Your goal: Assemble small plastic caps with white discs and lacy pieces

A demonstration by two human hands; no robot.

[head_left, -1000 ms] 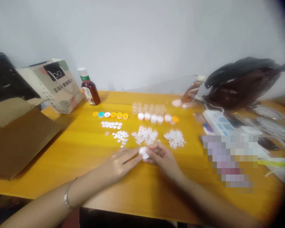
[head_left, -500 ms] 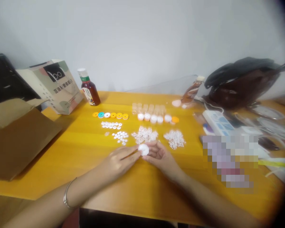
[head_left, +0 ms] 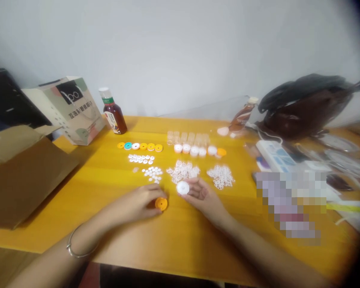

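My left hand (head_left: 147,201) is closed round the edge of a round orange cap (head_left: 161,204) with a small hole at its centre, low over the table. Between the thumb and fingers of my right hand (head_left: 201,195) is a round white cap (head_left: 183,187), its face turned toward me. The two caps are apart. Just beyond my hands lie small white discs (head_left: 152,173), a heap of clear plastic pieces (head_left: 183,171) and a second heap of clear pieces (head_left: 221,176). Behind these stand a row of orange, teal and white ring caps (head_left: 143,147) and a row of white caps (head_left: 194,151).
Clear small containers (head_left: 190,138) stand at the back. A cardboard box (head_left: 27,176), a paper bag (head_left: 75,112) and a dark red bottle (head_left: 115,116) are at left. On the right are a brown bottle (head_left: 242,116), a power strip (head_left: 274,155) and a dark bag (head_left: 306,104).
My hands have come apart. The left has drawn back toward me and to the left, with an orange cap now showing in it. The right keeps the white cap nearly in place.
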